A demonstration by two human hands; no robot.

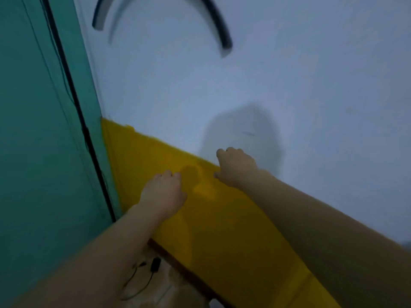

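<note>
1. Two hands are resting on the yellow sheet (222, 230), a bright band running diagonally from centre left to lower right along the white wall (266, 74).
2. Right hand (235, 167) is clutching its top edge.
3. Left hand (163, 192) is curling against its wrinkled face; I cannot tell whether it is gripping.

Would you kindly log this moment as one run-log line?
left hand: curled on yellow sheet | right hand: curled at its upper edge, on white wall | grips: unclear | teal wall: left
</note>
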